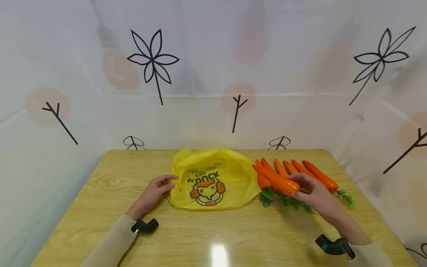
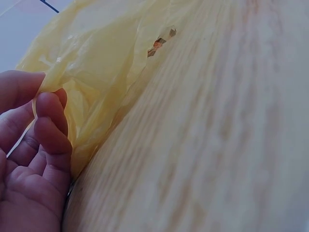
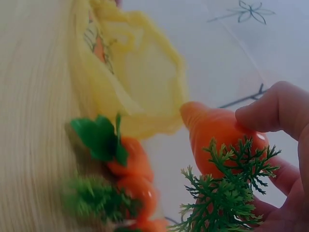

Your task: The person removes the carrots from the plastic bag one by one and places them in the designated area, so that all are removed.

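A yellow plastic bag [image 1: 233, 191] with a cartoon print lies on the table, its mouth gaping toward the right. At its left side my left hand [image 1: 156, 192] pinches the thin plastic between thumb and fingers, as the left wrist view shows with the bag's edge [image 2: 53, 79]. My right hand [image 1: 318, 196] grips an orange carrot [image 1: 277, 180] by its thick leafy end, raised above the other carrots. The tip points left, to the bag's right edge. Green leaves [image 3: 217, 203] hang from this carrot in the right wrist view.
Several more carrots [image 1: 320, 176] lie side by side on the wooden table [image 1: 186, 237], right of the bag, with green tops [image 1: 347, 198] toward me. A pale printed cloth [image 1: 200, 122] hangs behind the table's far edge.
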`<state>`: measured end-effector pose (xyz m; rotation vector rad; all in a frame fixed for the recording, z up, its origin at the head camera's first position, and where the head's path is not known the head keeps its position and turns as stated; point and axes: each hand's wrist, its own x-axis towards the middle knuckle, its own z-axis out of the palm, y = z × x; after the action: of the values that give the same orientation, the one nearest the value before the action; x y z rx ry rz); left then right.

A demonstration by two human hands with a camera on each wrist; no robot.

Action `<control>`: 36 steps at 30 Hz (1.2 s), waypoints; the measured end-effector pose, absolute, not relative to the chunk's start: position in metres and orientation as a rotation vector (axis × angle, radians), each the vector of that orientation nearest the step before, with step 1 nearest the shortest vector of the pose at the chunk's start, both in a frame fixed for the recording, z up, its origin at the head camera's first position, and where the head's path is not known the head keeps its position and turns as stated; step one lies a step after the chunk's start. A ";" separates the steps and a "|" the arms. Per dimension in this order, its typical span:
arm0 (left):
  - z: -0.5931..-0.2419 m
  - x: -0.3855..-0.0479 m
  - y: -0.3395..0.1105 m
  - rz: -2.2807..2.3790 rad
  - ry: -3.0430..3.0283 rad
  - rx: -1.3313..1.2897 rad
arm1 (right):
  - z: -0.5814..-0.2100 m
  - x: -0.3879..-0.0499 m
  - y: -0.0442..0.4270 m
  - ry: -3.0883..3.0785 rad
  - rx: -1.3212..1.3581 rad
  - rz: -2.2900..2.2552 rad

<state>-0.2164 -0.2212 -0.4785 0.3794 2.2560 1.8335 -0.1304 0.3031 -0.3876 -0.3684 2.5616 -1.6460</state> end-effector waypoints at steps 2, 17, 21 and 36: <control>-0.478 -0.216 -0.221 1.833 2.256 0.380 | -0.387 -0.130 0.313 2.576 -0.355 -1.636; -0.475 -0.215 -0.220 1.843 2.247 0.402 | -0.391 -0.133 0.383 2.663 -0.336 -1.724; -0.474 -0.214 -0.220 1.843 2.250 0.392 | -0.393 -0.134 0.401 2.765 -0.203 -1.604; -0.475 -0.213 -0.220 1.840 2.245 0.393 | -0.410 -0.144 0.461 2.865 0.080 -1.533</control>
<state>-0.2133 -0.2197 -0.4748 0.3933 2.2448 1.8396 -0.1441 0.4614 -0.4104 0.0801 2.8655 -1.5334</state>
